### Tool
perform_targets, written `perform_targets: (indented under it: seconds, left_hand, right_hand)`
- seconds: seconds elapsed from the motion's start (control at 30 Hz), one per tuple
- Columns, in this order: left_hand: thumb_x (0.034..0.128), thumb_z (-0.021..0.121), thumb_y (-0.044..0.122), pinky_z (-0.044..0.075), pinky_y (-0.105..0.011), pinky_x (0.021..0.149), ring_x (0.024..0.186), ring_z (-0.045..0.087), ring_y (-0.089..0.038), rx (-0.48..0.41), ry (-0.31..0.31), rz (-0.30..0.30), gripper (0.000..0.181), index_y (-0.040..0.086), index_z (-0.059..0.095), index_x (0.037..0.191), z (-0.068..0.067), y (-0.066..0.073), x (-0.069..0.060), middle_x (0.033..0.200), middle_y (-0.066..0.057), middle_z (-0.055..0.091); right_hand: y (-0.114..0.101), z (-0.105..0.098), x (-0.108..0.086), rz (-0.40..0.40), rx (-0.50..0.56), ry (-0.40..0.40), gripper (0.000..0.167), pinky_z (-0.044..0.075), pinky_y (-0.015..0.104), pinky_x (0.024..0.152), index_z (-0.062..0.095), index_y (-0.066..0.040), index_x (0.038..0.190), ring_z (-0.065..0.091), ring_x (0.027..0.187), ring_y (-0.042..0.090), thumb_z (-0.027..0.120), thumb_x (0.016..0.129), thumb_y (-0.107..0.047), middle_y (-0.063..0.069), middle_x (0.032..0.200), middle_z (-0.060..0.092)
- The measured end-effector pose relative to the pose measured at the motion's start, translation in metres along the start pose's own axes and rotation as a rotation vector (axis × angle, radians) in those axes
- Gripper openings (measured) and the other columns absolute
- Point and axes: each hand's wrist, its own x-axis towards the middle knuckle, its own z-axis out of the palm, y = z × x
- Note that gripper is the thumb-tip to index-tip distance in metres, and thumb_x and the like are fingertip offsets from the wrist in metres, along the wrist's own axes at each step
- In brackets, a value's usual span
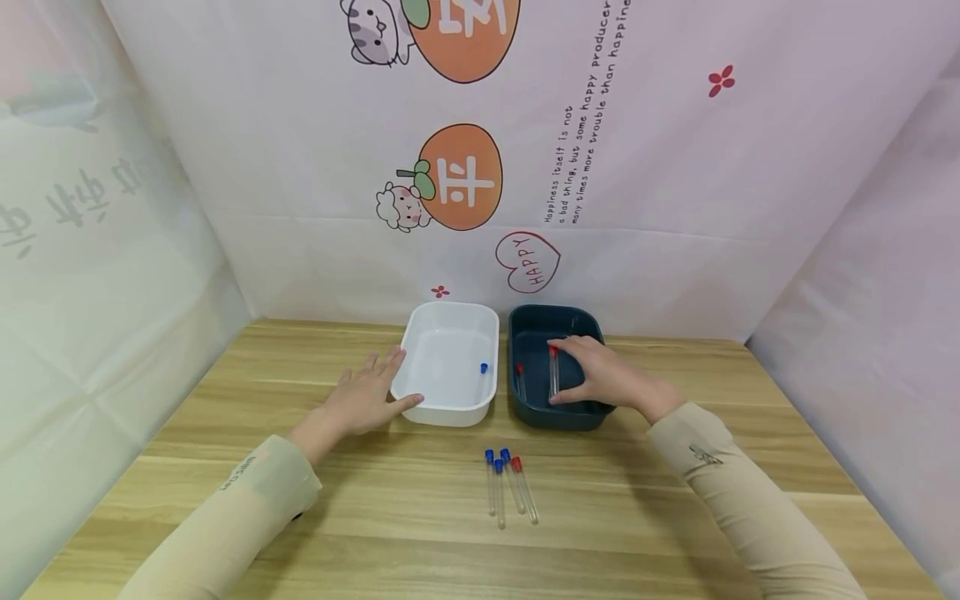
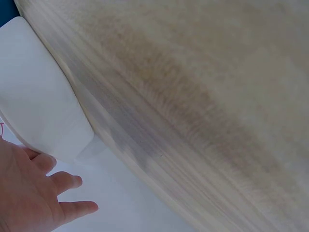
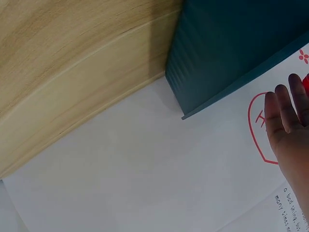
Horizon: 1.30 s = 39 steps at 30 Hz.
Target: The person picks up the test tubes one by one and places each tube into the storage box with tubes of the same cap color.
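Observation:
My right hand [image 1: 603, 375] is over the dark teal bin [image 1: 558, 419], holding a red-capped test tube [image 1: 553, 379] between thumb and fingers. In the right wrist view only a bit of its red cap [image 3: 306, 83] shows by the fingertips. Inside that bin, another tube with a red cap [image 1: 520, 368] lies at the left wall. My left hand [image 1: 363, 400] is spread at the left side of the white bin [image 1: 450, 415], fingers straight and touching its rim. A blue cap [image 1: 483, 367] shows inside the white bin; its tube is hard to make out.
On the wooden table [image 1: 390, 517], in front of the bins, lie three blue-capped test tubes [image 1: 499, 500] and one red-capped tube [image 1: 528, 497], close together. The bins stand side by side near a printed white cloth backdrop [image 1: 637, 275]. More white cloth hangs left and right.

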Motion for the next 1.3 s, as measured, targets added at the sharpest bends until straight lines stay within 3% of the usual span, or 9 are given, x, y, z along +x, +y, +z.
perform_targets:
  seconds: [0.6, 0.93, 1.3]
  left_hand:
    - [0.0985, 0.044, 0.072, 0.011, -0.075, 0.113, 0.152, 0.014, -0.047, 0.005, 0.002, -0.007, 0.098, 0.006, 0.015, 0.165, 0.000, -0.001, 0.001, 0.170, -0.012, 0.017]
    - [0.0979, 0.043, 0.073, 0.012, -0.075, 0.114, 0.152, 0.015, -0.046, 0.019, 0.000, -0.006, 0.099, 0.006, 0.014, 0.165, 0.001, -0.002, 0.002, 0.170, -0.011, 0.016]
    - [0.0981, 0.042, 0.073, 0.014, -0.075, 0.113, 0.152, 0.016, -0.047, 0.020, 0.010, 0.000, 0.098, 0.005, 0.016, 0.164, 0.002, -0.001, 0.002, 0.169, -0.012, 0.018]
  right_hand:
    - [0.006, 0.005, 0.016, -0.033, -0.035, -0.024, 0.094, 0.040, 0.058, 0.110, 0.043, 0.006, 0.151, 0.046, 0.133, 0.043, 0.087, 0.082, -0.042, 0.027, 0.147, 0.049]
    - [0.002, 0.008, 0.026, -0.009, -0.054, -0.105, 0.092, 0.032, 0.061, 0.114, 0.044, 0.004, 0.151, 0.037, 0.142, 0.049, 0.086, 0.084, -0.042, 0.028, 0.150, 0.045]
    - [0.003, 0.015, 0.032, -0.017, -0.060, -0.117, 0.089, 0.040, 0.056, 0.110, 0.046, 0.005, 0.150, 0.045, 0.134, 0.043, 0.086, 0.084, -0.041, 0.026, 0.147, 0.048]
